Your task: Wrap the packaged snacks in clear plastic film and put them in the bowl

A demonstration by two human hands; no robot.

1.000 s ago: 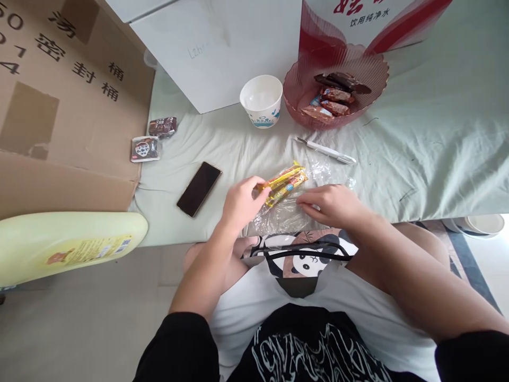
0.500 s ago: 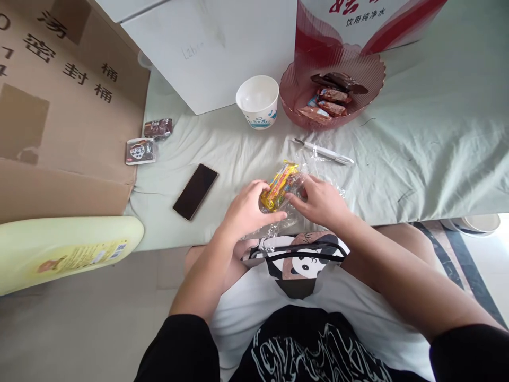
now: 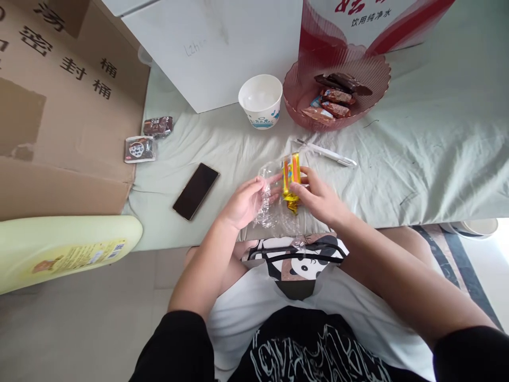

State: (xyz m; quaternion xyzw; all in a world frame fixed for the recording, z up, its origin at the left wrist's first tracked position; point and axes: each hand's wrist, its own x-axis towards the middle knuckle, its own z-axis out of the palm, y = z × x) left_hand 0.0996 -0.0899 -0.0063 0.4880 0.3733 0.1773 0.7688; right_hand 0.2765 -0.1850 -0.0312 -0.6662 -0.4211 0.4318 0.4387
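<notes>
My right hand (image 3: 320,199) grips a yellow snack packet (image 3: 291,172) between thumb and fingers, held upright just over the pale green cloth. Crumpled clear plastic wrap (image 3: 264,204) is pinched in my left hand (image 3: 243,202), thumb against fingers, with the other fingers reaching toward the packet. Some of the wrap hangs below the packet and over the cloth's front edge. Beyond my right hand lies a white pen-like tool (image 3: 330,154) with a dark tip. To the left of my left hand a phone (image 3: 196,191) rests with its screen dark.
A paper cup (image 3: 260,106) and a pink ribbed bowl (image 3: 296,109) holding wrapped snacks stand behind my hands. Two small dark packets (image 3: 158,126) lie by a cardboard box (image 3: 75,122) at left. A white box (image 3: 222,58), red-and-white box (image 3: 361,32) and pale yellow bottle (image 3: 75,249) surround the cloth.
My left hand has come off the yellow packet and now holds the clear wrap to its left. The packet has turned more upright in my right hand.
</notes>
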